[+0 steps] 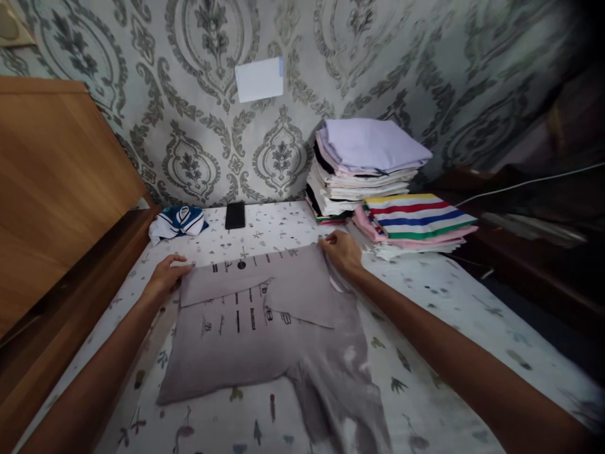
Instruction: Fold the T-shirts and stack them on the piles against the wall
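A grey garment (pixel 212 359) with black printed words lies on the patterned white sheet (pixel 416 391), its far part folded over towards me. My left hand (pixel 169 275) is at the garment's far left corner, fingers closed on the fabric edge. At the far right corner, my right hand (pixel 341 251) pinches the cloth between thumb and fingers. The garment's near right part hangs loose and wrinkled towards the bottom of the view.
A tall stack of folded clothes (pixel 373 148) stands by the wall, with a shorter pile topped by a striped cloth (pixel 420 215) beside it. A black phone (pixel 235 215) and a crumpled blue-white cloth (pixel 179 222) lie at the back left. Wooden furniture (pixel 61 189) borders the left.
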The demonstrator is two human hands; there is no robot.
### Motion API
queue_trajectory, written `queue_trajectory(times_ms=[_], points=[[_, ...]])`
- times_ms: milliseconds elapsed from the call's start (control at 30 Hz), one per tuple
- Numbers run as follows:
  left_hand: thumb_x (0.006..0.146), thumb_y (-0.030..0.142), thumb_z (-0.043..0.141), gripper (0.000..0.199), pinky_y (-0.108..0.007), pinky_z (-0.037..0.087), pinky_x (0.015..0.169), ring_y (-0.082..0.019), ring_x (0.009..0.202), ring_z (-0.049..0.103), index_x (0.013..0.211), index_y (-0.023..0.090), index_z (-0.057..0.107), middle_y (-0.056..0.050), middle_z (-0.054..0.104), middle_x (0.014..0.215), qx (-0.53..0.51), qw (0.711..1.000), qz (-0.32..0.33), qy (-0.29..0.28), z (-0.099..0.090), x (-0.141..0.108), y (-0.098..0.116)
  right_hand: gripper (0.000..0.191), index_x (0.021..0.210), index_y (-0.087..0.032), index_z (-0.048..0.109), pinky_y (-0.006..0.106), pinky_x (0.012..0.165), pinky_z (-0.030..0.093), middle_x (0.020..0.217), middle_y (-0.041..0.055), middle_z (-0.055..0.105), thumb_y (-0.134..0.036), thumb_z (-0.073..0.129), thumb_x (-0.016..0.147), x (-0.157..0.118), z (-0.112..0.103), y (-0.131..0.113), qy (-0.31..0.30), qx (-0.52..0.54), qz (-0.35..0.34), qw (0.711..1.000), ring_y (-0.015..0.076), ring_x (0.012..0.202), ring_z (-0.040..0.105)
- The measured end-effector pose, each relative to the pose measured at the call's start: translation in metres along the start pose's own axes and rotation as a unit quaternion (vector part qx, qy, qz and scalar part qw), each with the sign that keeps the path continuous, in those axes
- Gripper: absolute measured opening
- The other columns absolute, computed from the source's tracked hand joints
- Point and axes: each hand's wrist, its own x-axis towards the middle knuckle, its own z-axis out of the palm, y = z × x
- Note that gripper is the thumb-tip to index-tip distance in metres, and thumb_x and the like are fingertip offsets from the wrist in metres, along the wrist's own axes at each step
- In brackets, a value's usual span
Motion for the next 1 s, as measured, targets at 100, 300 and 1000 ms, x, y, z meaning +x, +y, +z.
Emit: queue_trajectory(times_ms=[100, 300, 1000], points=[[0.048, 0.040, 0.069, 0.044, -0.020, 0.020, 0.039, -0.009, 0.039, 0.036, 0.087, 0.022, 0.058, 0.009, 0.049, 0.048, 0.010, 1.000, 0.020, 0.005, 0.003, 0.002, -0.002, 0.029, 0.086, -0.019, 0.070, 0.030, 0.068, 0.042, 0.087, 0.0091, 0.072, -0.046, 0.058, 0.085, 0.001, 0.001, 0.000, -0.010, -0.004, -0.012, 1.000, 0.0238, 0.085, 0.065], [0.049, 0.043, 0.068, 0.042, -0.021, 0.021, 0.041, -0.008, 0.040, 0.032, 0.084, 0.021, 0.058, 0.009, 0.048, 0.051, -0.006, 0.999, 0.046, 0.027, 0.004, 0.005, -0.006, 0.018, 0.080, -0.019, 0.072, 0.027, 0.065, 0.040, 0.083, 0.0072, 0.073, -0.032, 0.060, 0.083, 0.008, 0.006, 0.001, -0.039, -0.003, -0.004, 0.999, 0.0218, 0.082, 0.065], [0.099, 0.053, 0.026, 0.068, -0.044, 0.022, 0.121, -0.025, 0.151, 0.022, 0.154, 0.015, 0.028, -0.012, 0.026, 0.163, 0.470, 0.791, 0.359, -0.159, 0.069, -0.034, -0.005, 0.064, 0.149, -0.011, 0.038, 0.048, 0.119, 0.025, 0.158, 0.0176, 0.034, -0.052, 0.037, 0.099, -0.042, 0.037, -0.020, -0.121, -0.082, -0.395, 0.907, 0.0291, 0.148, 0.026]])
